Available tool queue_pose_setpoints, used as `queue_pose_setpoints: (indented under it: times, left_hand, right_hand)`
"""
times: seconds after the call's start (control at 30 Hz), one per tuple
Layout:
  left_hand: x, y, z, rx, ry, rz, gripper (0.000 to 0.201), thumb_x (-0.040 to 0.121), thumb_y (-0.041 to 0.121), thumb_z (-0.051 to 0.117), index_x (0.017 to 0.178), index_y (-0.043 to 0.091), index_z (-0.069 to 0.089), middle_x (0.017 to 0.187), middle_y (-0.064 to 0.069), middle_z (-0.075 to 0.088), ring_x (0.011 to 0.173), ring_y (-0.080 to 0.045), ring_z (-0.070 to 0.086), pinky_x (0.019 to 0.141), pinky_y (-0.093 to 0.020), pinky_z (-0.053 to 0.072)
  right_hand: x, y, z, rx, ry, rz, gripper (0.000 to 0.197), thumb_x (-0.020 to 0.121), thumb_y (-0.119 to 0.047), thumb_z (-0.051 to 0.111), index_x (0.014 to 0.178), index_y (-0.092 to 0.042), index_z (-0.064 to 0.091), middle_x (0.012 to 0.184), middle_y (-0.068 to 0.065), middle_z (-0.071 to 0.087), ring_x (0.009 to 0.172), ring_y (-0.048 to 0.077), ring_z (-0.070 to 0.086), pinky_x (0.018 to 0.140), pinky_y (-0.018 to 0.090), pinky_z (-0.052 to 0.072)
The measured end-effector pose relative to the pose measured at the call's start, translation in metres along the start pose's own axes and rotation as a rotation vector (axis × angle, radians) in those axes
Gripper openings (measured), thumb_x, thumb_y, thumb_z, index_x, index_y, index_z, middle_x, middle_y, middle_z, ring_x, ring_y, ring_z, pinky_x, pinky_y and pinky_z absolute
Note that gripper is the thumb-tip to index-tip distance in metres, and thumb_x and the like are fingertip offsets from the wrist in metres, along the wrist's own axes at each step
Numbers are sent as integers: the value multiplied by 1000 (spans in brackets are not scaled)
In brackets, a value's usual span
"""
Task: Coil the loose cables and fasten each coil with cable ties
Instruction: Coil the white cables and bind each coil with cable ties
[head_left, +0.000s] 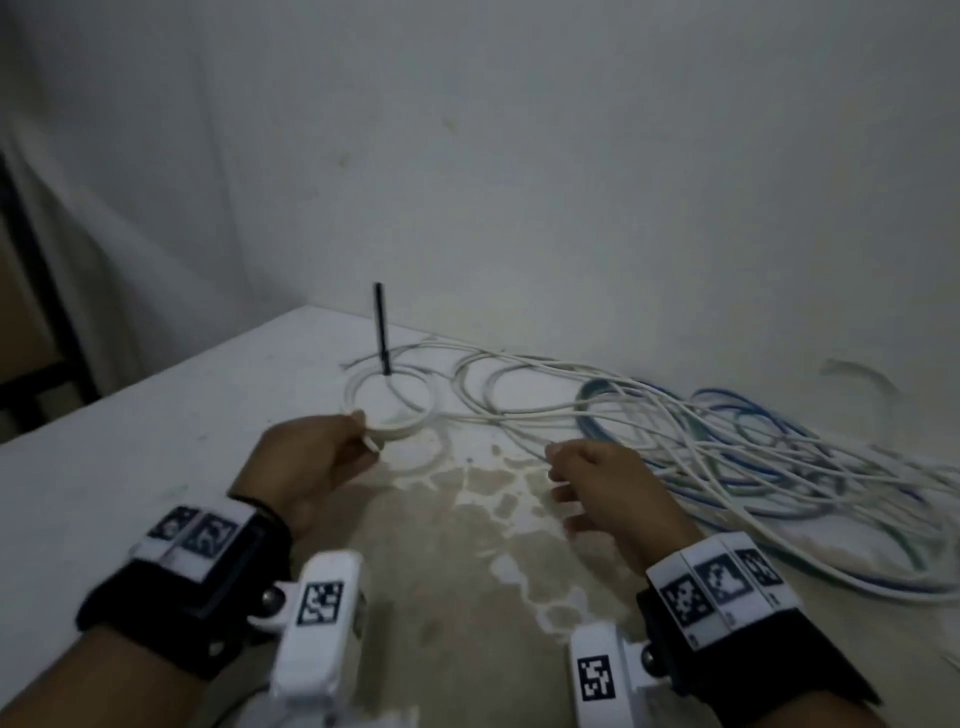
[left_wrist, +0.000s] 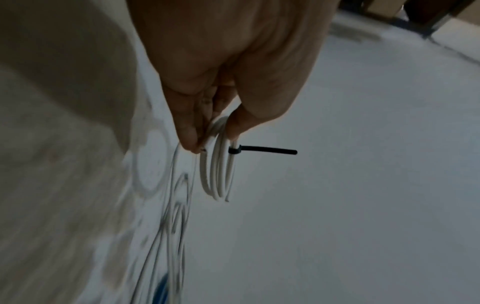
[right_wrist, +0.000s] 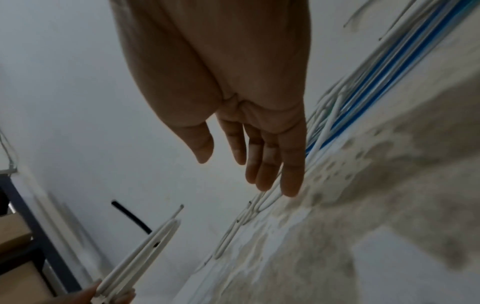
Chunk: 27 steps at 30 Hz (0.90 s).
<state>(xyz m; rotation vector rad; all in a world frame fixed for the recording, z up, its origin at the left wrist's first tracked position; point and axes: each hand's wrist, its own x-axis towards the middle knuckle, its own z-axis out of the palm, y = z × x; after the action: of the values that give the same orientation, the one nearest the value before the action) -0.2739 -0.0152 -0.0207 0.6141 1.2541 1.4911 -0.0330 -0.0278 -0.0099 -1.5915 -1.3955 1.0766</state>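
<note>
My left hand pinched the white cable coil just above the table. Only my left wrist view showed the black cable tie cinched around its strands. My right hand hung relaxed and empty beside the loose white and blue cables.

Left hand, forearm extended forward, fingers and thumb curled in a pinch. Right hand held palm-down, fingers straight and together, apparently holding nothing. Both wrists carry marker-bearing straps.
</note>
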Motion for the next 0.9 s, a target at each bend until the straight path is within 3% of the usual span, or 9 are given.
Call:
queue_pose_setpoints:
  times: [0.13,0.3,0.4,0.47,0.57,0.73,0.83,0.9]
  left_hand:
    - [71,27,-41,-50,134,28,20,94,0,52,74,-1,54,44,-5,60,61,-20,59,55,-23,56]
    - [144,40,-59,54,283,-24,18,91,-1,56,73,-1,54,70,-15,55,62,-21,54,42,-27,54]
    - [182,45,-74,128,320,-94,18,92,3,55,74,2,55,59,-17,57,50,-22,58,34,-29,50]
    - [200,46,-82,186,331,-99,19,92,9,58,74,3,57,50,-14,59,42,-21,59,42,-31,54]
    - [213,46,-83,403,334,-41,26,93,17,59,70,4,56,57,-14,60,60,-27,56,68,-38,55]
    - [210,47,-91,941,316,132,46,84,43,66,63,1,68,67,-17,69,63,-30,63,73,-38,53]
    - [208,53,-94,1106,300,157,53,80,52,68,80,-1,67,84,-18,70,81,-34,67,75,-35,51]
    - [205,56,-91,1130,290,190,51,75,53,72,96,8,60,95,-14,66,91,-33,65,78,-34,49]
  right_hand:
    - [25,-8,31,-41,-7,-5,24,93,-30,54,105,-12,64,94,5,66,86,21,64,72,36,54]
    - [54,-17,53,-63,8,-63,21,92,-27,54,89,-11,67,90,8,69,86,23,65,84,44,53]
    - [68,-19,57,-33,17,-62,17,92,-26,55,85,-15,66,88,5,69,83,20,65,80,41,53]
    - [77,-19,56,-14,19,-58,18,92,-24,54,86,-12,66,85,6,67,76,19,62,72,35,52]
    - [90,-18,55,-3,37,-29,18,93,-19,54,87,-7,67,80,9,65,70,18,58,62,31,48]
    - [105,-13,58,66,9,34,23,92,-20,56,72,-9,61,64,8,54,58,20,47,56,31,38]
    - [107,-12,60,51,-1,11,21,93,-21,55,74,-11,60,64,9,54,59,20,46,56,31,37]
    - [107,-14,60,42,-8,-5,21,93,-20,55,75,-11,60,65,10,55,59,21,48,58,31,39]
